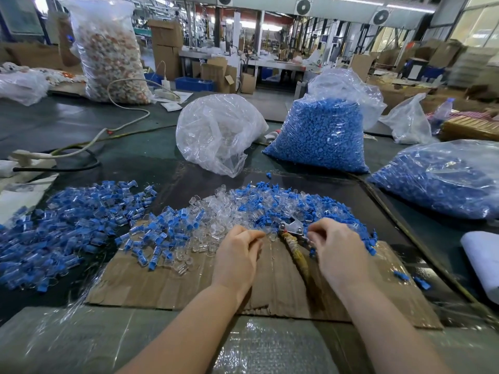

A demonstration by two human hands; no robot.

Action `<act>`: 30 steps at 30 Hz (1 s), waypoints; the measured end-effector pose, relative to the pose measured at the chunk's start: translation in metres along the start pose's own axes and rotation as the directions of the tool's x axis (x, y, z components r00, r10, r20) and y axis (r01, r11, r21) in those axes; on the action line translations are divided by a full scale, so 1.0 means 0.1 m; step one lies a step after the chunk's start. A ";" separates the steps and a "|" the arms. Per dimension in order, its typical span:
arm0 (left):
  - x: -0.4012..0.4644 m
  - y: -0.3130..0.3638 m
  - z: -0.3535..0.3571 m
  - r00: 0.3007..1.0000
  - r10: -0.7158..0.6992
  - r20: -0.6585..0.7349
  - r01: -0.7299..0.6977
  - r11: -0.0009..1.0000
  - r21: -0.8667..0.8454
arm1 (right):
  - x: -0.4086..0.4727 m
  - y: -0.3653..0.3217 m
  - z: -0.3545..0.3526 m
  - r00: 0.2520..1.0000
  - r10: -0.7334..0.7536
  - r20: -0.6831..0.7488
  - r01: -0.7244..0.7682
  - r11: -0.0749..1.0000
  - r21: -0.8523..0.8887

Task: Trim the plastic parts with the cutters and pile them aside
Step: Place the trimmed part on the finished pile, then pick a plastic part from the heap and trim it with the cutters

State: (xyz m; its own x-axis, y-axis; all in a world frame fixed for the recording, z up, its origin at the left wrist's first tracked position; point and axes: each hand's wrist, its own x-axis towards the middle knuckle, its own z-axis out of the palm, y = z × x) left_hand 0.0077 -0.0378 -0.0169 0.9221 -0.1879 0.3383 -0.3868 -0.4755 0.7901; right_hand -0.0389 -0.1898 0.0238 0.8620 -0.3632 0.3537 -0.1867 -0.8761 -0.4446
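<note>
The person's left hand (237,252) and right hand (334,249) are hovering over the brown cardboard sheet (167,287) at the worktop's near edge, fingers curled. Whether they are pinching small clear pieces cannot be told. The metal cutters with cloth-wrapped handles (293,236) are lying between the hands, ungripped. The loose heap of blue and clear plastic parts (243,209) is spreading just beyond. Ideally one hand is steadying a single part while the other takes up the cutters.
</note>
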 end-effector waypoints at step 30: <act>-0.06 -0.03 0.00 0.991 -0.040 0.126 0.058 0.988 -0.144 | -0.40 -0.25 0.52 0.993 -0.072 -0.090 0.093 0.962 0.258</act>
State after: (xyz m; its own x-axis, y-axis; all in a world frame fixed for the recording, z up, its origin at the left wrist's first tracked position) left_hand 0.0035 -0.0351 -0.0215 0.9310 -0.2752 0.2397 -0.3304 -0.3568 0.8738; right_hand -0.0442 -0.1365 -0.0217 0.8272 -0.3263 0.4575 0.0223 -0.7945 -0.6069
